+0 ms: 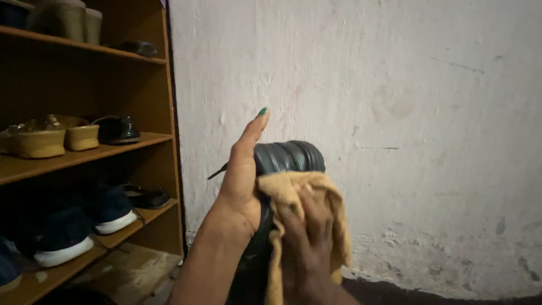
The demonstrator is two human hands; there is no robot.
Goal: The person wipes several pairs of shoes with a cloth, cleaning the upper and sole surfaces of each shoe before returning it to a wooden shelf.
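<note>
A black leather shoe [282, 164] is held up in front of the person, close to a rough whitewashed wall [406, 113], with its rounded, creased end pointing up and the rest of it running down out of view between the forearms. A thin dark lace end [216, 173] sticks out to the left behind the thumb.

The left hand [240, 186] supports the shoe from the side. Its palm and heel press against the leather, while the thumb stands straight up with a green-painted nail; the fingers are hidden behind the shoe, so how far they wrap around it cannot be told. It looks like a bracing hold that keeps the shoe steady and turned toward the other hand.

The right hand [307, 237] is closed loosely over a mustard-yellow cloth [291, 189], fingers spread and pressing it flat against the shoe's surface, the fabric bunched over the top and hanging down below the hand. Holding the cloth that way puts a wide patch of it on the leather.

To the left stands a wooden shoe rack [152, 138]. Tan wedge shoes [53, 138] and a dark shoe sit on its middle shelf, and dark sneakers with white soles [84, 226] on the shelf below.
</note>
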